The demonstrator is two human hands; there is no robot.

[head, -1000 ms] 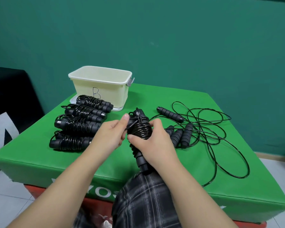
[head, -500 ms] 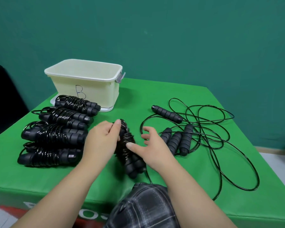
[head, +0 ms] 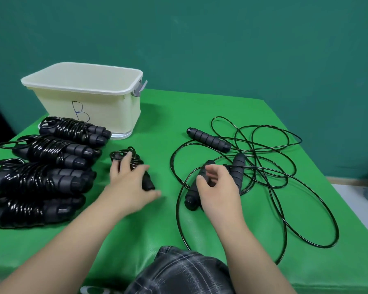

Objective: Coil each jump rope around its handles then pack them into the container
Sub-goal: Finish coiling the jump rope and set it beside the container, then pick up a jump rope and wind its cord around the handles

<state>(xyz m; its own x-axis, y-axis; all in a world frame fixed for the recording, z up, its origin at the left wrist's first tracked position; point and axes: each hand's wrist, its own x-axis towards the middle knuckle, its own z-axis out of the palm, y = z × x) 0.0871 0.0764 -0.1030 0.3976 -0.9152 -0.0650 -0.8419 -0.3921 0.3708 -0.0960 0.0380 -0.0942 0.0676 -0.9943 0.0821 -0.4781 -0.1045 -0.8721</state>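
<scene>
Since half a second ago, the right hand (head: 218,188) has left the coiled rope (head: 136,166) and reached right onto a handle (head: 194,194) among the loose ropes (head: 263,158), its fingers curling round that handle. On the green mat (head: 157,115) the coiled rope lies under the left hand (head: 129,187), whose fingers spread flat over it. Four finished bundles (head: 51,164) sit just left of it, in front of the container (head: 87,96).

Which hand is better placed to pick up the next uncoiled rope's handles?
Right. The right hand is already at the loose handles amid the uncoiled ropes; the left hand rests on the coiled rope across the mat.
</scene>
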